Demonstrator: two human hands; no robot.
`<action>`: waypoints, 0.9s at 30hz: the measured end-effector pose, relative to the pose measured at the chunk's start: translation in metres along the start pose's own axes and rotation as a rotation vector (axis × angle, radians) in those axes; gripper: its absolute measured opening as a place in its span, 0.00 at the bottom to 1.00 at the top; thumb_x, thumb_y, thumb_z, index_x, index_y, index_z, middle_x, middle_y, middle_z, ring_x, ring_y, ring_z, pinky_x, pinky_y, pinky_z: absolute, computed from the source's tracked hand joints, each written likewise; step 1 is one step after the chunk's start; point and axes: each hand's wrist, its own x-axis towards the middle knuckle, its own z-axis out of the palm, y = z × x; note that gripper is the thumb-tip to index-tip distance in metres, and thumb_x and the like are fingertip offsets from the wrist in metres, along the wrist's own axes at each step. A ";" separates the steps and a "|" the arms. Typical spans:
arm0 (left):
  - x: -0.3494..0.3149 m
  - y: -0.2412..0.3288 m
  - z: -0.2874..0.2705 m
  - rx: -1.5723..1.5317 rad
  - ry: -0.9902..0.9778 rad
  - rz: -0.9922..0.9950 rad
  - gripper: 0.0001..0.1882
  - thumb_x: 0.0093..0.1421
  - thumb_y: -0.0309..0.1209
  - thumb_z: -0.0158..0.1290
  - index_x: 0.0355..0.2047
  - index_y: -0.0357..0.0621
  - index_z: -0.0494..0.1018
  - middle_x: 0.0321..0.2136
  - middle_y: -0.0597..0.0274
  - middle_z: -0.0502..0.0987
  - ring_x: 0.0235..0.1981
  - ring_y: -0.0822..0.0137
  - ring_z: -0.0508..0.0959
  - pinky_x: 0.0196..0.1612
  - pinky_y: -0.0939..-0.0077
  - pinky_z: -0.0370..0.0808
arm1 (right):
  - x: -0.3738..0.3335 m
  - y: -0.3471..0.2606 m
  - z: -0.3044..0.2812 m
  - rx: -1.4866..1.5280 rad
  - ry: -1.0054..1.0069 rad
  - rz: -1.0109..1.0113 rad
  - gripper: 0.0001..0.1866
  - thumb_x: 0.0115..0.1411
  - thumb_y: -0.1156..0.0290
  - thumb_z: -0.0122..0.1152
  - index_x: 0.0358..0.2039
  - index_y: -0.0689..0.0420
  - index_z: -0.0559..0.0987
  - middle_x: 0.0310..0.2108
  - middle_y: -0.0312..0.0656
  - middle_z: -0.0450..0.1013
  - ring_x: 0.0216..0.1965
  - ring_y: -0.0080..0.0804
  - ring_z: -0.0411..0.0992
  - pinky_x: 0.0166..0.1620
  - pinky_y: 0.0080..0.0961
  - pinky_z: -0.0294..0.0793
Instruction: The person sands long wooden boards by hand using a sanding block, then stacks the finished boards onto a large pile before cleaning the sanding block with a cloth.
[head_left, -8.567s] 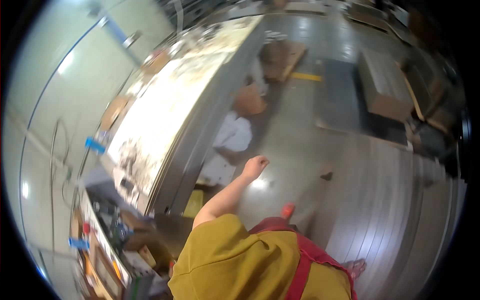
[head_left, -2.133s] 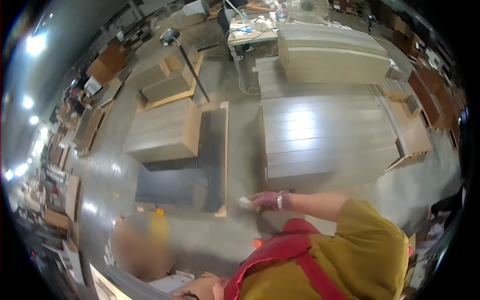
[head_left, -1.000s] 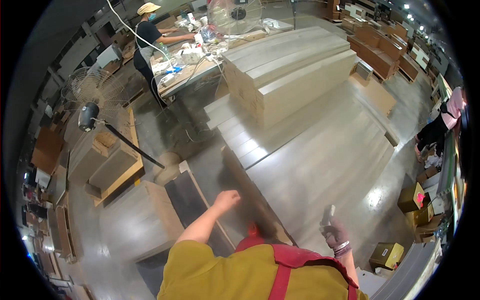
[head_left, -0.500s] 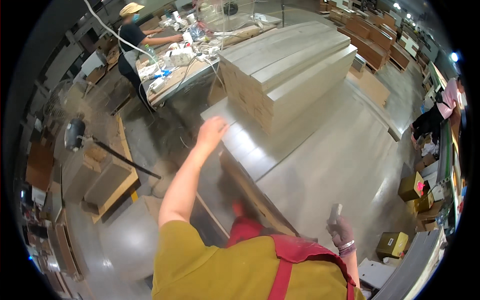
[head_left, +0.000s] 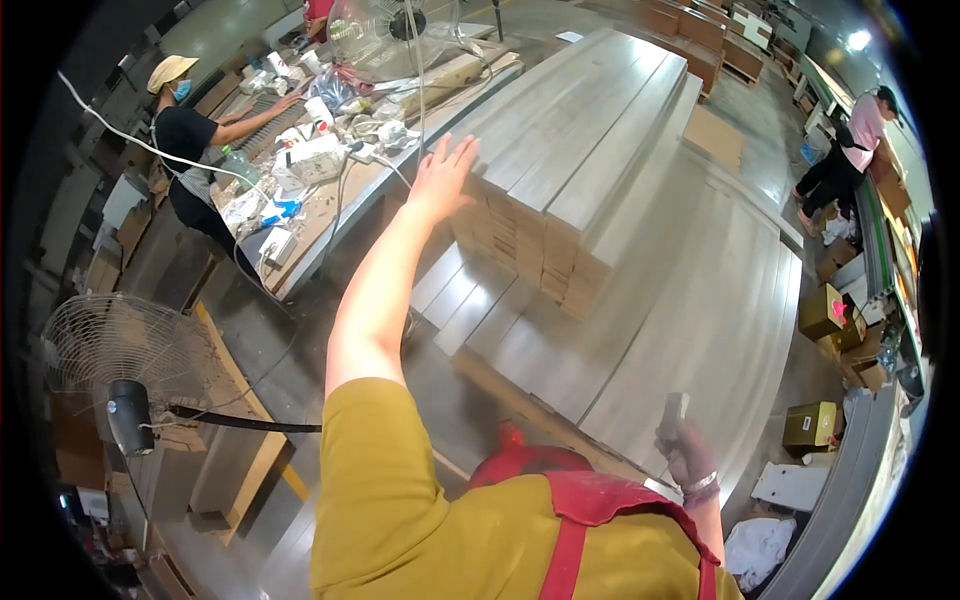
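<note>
My left hand [head_left: 442, 185] is bare and stretched forward with its fingers spread. It is at the near left corner of a tall stack of grey wood-look planks [head_left: 590, 110]; whether it touches the top board, I cannot tell. Low on the right, my gloved right hand [head_left: 688, 458] is closed around a small grey block [head_left: 675, 408], which points upward out of the fist. Beneath the stack lies a wide layer of similar grey boards [head_left: 690, 330], reaching close to my body.
At the back left, a person [head_left: 190, 140] works at a cluttered bench [head_left: 335, 225]. A standing fan [head_left: 125, 370] is at my left, beside more stacked boards. On the right stand gold-coloured tins [head_left: 812, 428], and another person [head_left: 850, 150] is farther back.
My left hand has reached farther forward to the stack's corner, and its fingers have spread. The view has shifted, bringing the plank stack nearer. The right hand still grips the grey block.
</note>
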 end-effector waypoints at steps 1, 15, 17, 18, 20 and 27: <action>0.003 -0.003 0.005 -0.004 -0.011 0.014 0.54 0.41 0.37 0.67 0.65 0.55 0.48 0.64 0.66 0.55 0.66 0.53 0.49 0.61 0.52 0.59 | 0.002 -0.001 0.004 0.000 -0.002 -0.002 0.25 0.55 0.64 0.61 0.53 0.55 0.69 0.39 0.38 0.73 0.38 0.35 0.73 0.40 0.32 0.74; 0.004 -0.029 0.034 -0.200 0.343 0.190 0.25 0.44 0.29 0.63 0.46 0.54 0.74 0.49 0.73 0.73 0.57 0.61 0.65 0.54 0.60 0.64 | 0.046 0.037 0.105 -0.008 0.001 -0.066 0.26 0.56 0.65 0.60 0.55 0.59 0.67 0.43 0.39 0.71 0.43 0.32 0.71 0.46 0.34 0.70; 0.002 -0.042 0.033 -0.176 0.395 0.330 0.24 0.42 0.29 0.63 0.43 0.53 0.74 0.46 0.73 0.73 0.54 0.63 0.67 0.53 0.61 0.64 | 0.061 0.032 0.155 0.006 -0.077 -0.092 0.28 0.56 0.65 0.60 0.56 0.59 0.67 0.44 0.38 0.71 0.44 0.29 0.70 0.47 0.30 0.70; -0.002 -0.046 0.032 -0.192 0.424 0.358 0.22 0.41 0.28 0.62 0.41 0.52 0.74 0.44 0.71 0.74 0.52 0.64 0.68 0.52 0.62 0.65 | 0.063 0.025 0.192 -0.046 -0.047 -0.097 0.28 0.56 0.65 0.61 0.56 0.60 0.67 0.44 0.37 0.71 0.44 0.27 0.69 0.47 0.28 0.69; -0.006 -0.043 0.034 -0.241 0.441 0.393 0.22 0.41 0.27 0.61 0.41 0.51 0.74 0.44 0.71 0.74 0.52 0.65 0.69 0.52 0.63 0.65 | 0.072 0.018 0.237 -0.087 0.018 -0.119 0.29 0.55 0.64 0.62 0.56 0.60 0.67 0.44 0.36 0.70 0.44 0.25 0.68 0.46 0.25 0.68; -0.048 -0.047 0.038 -0.669 0.434 0.103 0.25 0.51 0.34 0.61 0.49 0.44 0.68 0.43 0.60 0.72 0.47 0.59 0.71 0.49 0.66 0.67 | 0.134 -0.005 0.329 -0.479 -0.031 -0.362 0.32 0.57 0.59 0.62 0.56 0.63 0.66 0.43 0.37 0.70 0.43 0.26 0.69 0.47 0.23 0.69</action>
